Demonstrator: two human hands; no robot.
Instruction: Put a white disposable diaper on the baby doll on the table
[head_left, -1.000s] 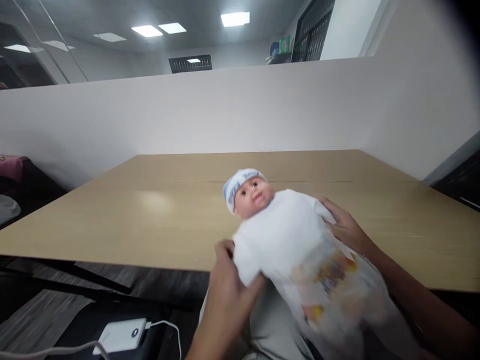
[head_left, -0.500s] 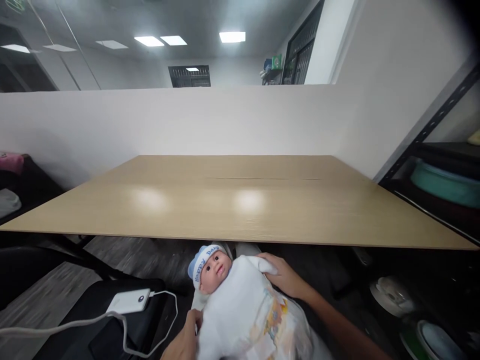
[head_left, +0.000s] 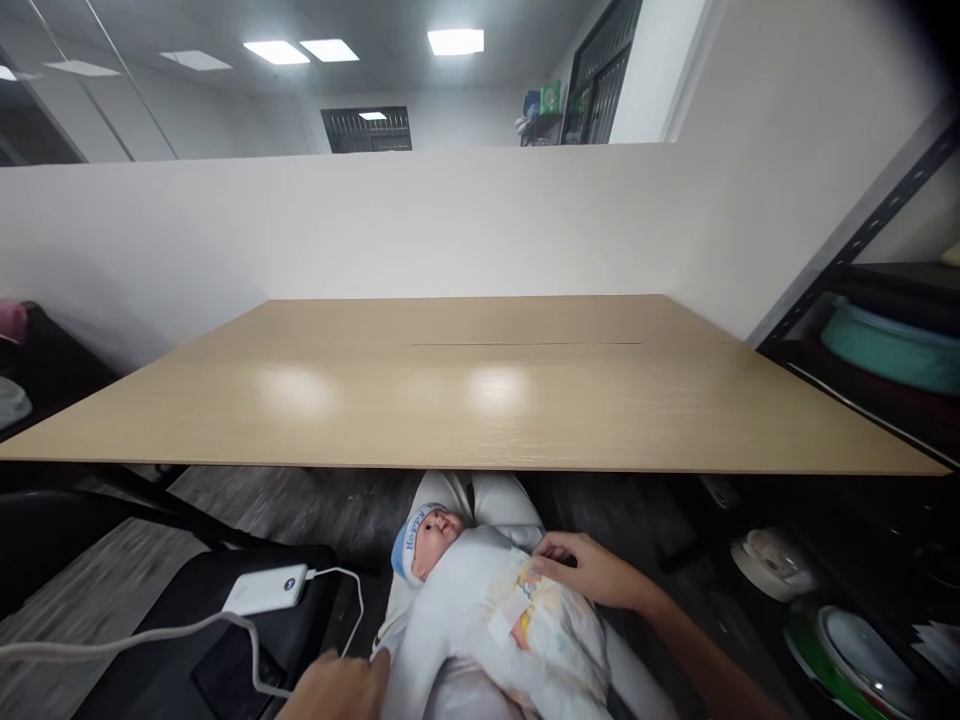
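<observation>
A baby doll (head_left: 439, 545) in a blue-and-white cap lies tilted across the lap, its head to the upper left. White clothing (head_left: 465, 580) covers its upper body. Around its lower body is a diaper (head_left: 574, 620) with a yellow-orange print and a pale tab at the front. My right hand (head_left: 592, 570) is at the diaper's upper edge, thumb and bent fingers pinching there. At the bottom, my left hand (head_left: 337, 685) is closed beside the doll's white sleeve; it is partly cut off by the frame, and what its fingers hold is hidden.
A wooden table (head_left: 450, 400) spans the view ahead, its front edge above the doll. On the black chair (head_left: 172, 620) at left lie a white power bank (head_left: 264, 590) with a cable and a dark phone (head_left: 232, 670). Shelving with a teal basin (head_left: 892, 345) stands right.
My right hand has let go of the white clothing and moved down to the diaper. My left hand has moved down and left. The doll's head has turned, and its white sleeve shows more.
</observation>
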